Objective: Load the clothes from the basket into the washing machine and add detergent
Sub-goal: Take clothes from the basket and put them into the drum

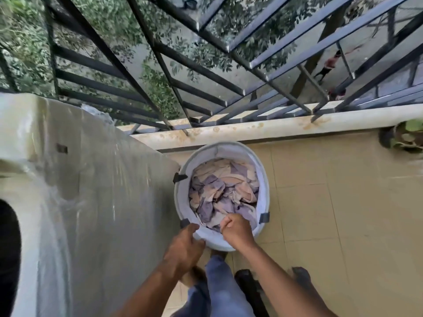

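A round white laundry basket (263, 179) stands on the tiled floor, filled with crumpled beige and lilac clothes (223, 191). My left hand (185, 245) grips the basket's near rim at its left side. My right hand (237, 229) reaches inside the near edge, fingers closed on a fold of the clothes. The washing machine (87, 202), draped in a clear plastic cover, fills the left of the view, touching the basket's left side. Its dark opening (9, 248) shows at the far left edge. No detergent is in view.
A black metal railing (206, 72) on a stained ledge (251, 129) bounds the balcony behind the basket. A potted plant (405, 138) sits at the far right by the ledge. Beige floor tiles (332, 213) stretch right of the basket. My legs and dark footwear (247, 284) are below.
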A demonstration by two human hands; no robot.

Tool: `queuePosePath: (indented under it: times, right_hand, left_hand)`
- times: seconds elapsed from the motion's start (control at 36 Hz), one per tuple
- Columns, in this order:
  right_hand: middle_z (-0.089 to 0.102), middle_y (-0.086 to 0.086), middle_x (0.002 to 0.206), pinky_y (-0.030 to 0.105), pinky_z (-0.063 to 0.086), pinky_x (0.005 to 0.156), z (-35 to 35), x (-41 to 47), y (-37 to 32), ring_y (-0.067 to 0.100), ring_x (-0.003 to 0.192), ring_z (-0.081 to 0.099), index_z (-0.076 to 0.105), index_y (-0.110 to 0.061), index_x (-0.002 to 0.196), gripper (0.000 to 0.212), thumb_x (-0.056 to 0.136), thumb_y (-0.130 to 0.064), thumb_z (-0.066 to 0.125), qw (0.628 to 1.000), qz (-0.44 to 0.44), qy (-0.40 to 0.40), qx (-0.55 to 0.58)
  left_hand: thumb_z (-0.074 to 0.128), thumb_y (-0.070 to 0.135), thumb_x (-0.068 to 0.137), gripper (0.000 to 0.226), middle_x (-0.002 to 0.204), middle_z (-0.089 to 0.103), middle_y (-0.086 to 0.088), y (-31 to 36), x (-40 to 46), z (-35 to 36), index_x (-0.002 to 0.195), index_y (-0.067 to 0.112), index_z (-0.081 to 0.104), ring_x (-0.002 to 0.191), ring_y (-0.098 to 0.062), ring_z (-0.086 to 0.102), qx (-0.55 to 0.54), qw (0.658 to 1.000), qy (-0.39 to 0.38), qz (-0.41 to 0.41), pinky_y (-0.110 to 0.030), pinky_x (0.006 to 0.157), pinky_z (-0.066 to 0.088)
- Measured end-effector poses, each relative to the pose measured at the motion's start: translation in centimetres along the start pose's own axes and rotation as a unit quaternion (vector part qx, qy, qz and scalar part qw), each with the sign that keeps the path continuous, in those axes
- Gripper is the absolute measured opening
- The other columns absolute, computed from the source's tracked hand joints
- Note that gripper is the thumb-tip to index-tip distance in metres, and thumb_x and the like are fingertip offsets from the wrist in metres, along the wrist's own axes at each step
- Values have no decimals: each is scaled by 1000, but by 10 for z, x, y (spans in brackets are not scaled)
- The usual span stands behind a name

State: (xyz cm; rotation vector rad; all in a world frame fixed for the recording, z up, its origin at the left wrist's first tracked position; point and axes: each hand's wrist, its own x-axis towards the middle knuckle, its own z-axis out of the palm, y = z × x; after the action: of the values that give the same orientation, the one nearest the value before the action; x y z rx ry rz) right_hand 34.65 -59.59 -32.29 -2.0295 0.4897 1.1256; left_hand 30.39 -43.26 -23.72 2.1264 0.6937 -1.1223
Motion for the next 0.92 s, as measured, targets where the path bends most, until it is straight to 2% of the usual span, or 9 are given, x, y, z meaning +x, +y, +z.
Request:
queuePosePath:
  times: [0.14, 0.25, 0.36, 0.44, 0.58, 0.67, 0.78, 0.86, 0.92]
  right_hand:
    - [74, 10, 104, 39, 57, 84, 6, 23, 7, 34, 100, 67, 71, -12, 100, 20, 85, -9, 58, 992, -44, -15, -118]
    - [65, 10, 131, 34, 54, 90, 12, 52, 22, 33, 118, 62, 60, -21, 135, 49, 86, -18, 66, 981, -55, -42, -183]
    - [49, 16, 138, 44, 54, 94, 18, 81, 36, 39, 125, 52, 45, -23, 143, 67, 84, -33, 74, 940, -82, 11, -330]
    - [47, 20, 138, 47, 52, 95, 23, 98, 45, 41, 127, 50, 33, -20, 149, 76, 85, -30, 72, 928, -60, 31, -367]
    - [62, 14, 131, 42, 55, 93, 31, 113, 59, 35, 122, 61, 55, -11, 133, 44, 91, -20, 64, 943, -42, 55, -325]
    - [67, 11, 121, 38, 54, 89, 33, 101, 55, 32, 114, 64, 65, -15, 116, 25, 93, -21, 62, 927, -74, 74, -361]
    - [70, 8, 114, 37, 51, 90, 34, 73, 45, 30, 113, 65, 69, -16, 111, 20, 93, -21, 61, 904, -101, 104, -402]
    - [68, 7, 120, 36, 49, 94, 33, 54, 44, 30, 117, 63, 68, -18, 112, 21, 94, -21, 60, 918, -72, 99, -378]
    - [68, 7, 124, 36, 49, 95, 32, 44, 44, 31, 118, 63, 67, -19, 114, 21, 94, -22, 60, 928, -55, 95, -355]
  left_hand:
    - [58, 34, 100, 49, 144, 60, -3, -23, 10, 16, 147, 24, 51, 131, -24, 57, 7, 1000, 6, -8, -27, 102, 44]
    - [60, 30, 99, 45, 137, 65, -6, -38, 23, 31, 143, 20, 56, 125, -24, 61, -9, 1000, 21, 2, -29, 101, 48]
    - [63, 26, 96, 45, 137, 64, -5, -49, 40, 46, 141, 21, 57, 124, -23, 61, -30, 999, 40, 13, -28, 103, 47]
    - [63, 24, 95, 47, 137, 63, -4, -55, 50, 57, 141, 20, 56, 125, -21, 60, -53, 997, 52, 15, -21, 101, 42]
    - [61, 23, 93, 46, 121, 70, -13, -59, 61, 71, 139, 20, 58, 112, -31, 67, -84, 994, 71, 22, -36, 100, 52]
    - [62, 18, 95, 46, 131, 66, -9, -58, 59, 75, 141, 19, 58, 119, -27, 63, -99, 992, 78, 31, -34, 105, 48]
    - [61, 24, 96, 48, 143, 61, -2, -56, 40, 75, 144, 24, 56, 129, -22, 58, -119, 990, 73, 33, -29, 109, 44]
    - [59, 26, 98, 47, 143, 59, -1, -55, 20, 74, 144, 26, 54, 127, -17, 57, -133, 988, 66, 34, -20, 99, 41]
    - [59, 28, 98, 46, 139, 61, 0, -55, 8, 72, 144, 27, 53, 120, -16, 60, -145, 987, 59, 38, -22, 98, 44]
